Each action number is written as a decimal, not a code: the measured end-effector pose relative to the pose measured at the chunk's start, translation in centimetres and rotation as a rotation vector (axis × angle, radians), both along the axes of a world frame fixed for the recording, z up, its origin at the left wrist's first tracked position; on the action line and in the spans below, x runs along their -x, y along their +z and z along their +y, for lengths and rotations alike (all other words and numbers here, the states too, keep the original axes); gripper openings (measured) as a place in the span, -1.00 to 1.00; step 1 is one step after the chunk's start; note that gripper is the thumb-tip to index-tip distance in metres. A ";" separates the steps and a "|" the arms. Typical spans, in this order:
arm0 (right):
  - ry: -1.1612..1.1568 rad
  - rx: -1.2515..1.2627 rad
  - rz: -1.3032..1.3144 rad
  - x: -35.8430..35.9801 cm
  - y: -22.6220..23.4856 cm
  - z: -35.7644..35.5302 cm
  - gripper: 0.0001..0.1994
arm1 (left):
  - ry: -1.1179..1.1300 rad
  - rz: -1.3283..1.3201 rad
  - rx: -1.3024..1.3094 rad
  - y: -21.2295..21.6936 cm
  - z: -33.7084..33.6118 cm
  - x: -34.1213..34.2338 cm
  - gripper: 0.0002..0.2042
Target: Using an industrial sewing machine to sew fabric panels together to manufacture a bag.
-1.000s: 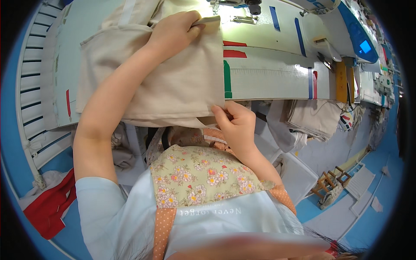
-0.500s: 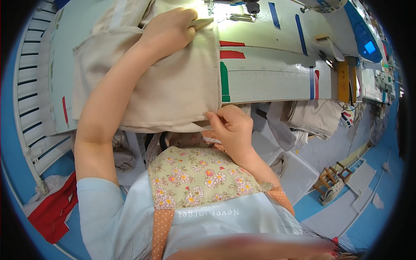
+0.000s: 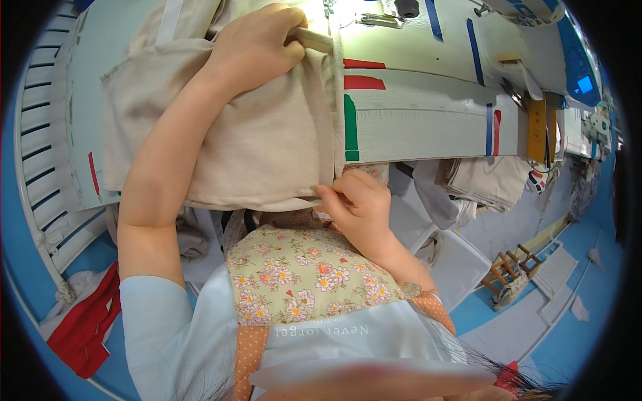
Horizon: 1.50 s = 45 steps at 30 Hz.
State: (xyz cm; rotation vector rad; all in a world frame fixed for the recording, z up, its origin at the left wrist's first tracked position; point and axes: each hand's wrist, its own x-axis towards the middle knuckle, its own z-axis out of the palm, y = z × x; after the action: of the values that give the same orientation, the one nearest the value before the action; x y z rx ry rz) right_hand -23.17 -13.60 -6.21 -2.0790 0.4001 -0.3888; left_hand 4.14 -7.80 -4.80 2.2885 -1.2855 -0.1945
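A large piece of beige cloth [image 3: 267, 147] lies over the left part of the sewing table, its right edge running up to the lit presser foot [image 3: 328, 8] of a sewing machine. My left hand [image 3: 261, 50] is closed on a raised fold of this cloth, just left of the presser foot. At the near right corner, by the table's front edge, my right hand [image 3: 360, 204] pinches the cloth's edge between thumb and fingers. A narrow layer shows along the right edge beside the upper one. A pale strap [image 3: 170, 20] lies at the far left of the cloth.
Red, green and blue tape strips mark the white table [image 3: 428, 127], which has a ruler scale. An orange-yellow box [image 3: 537, 130] stands at its right. Folded beige cloth [image 3: 491, 184] hangs below. A white slatted rack [image 3: 37, 150] is on the left, with red cloth [image 3: 83, 327] below.
My left hand has lifted the fold higher, so more of it shows beside the presser foot. The upper layer has shifted left along the right edge. My right hand keeps its pinch at the corner.
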 end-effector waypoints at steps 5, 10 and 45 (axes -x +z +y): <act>-0.061 -0.187 0.052 0.5 -0.5 0.3 -0.78 | 0.060 -0.002 -0.142 0.8 -0.6 0.4 -0.78; -0.106 -0.395 0.088 1.2 -1.5 0.5 -0.77 | 0.101 -0.018 -0.099 0.7 -0.8 0.6 -0.76; -0.144 -0.899 0.183 2.6 -4.0 0.2 -0.72 | 0.182 0.153 0.115 -0.7 -3.1 1.1 -0.73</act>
State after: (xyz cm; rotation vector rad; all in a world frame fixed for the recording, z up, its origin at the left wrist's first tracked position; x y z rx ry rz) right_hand -25.79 -13.43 -10.22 -1.2092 0.6863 -0.0636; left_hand 3.05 -10.86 -5.53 2.2299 -0.9817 -0.2213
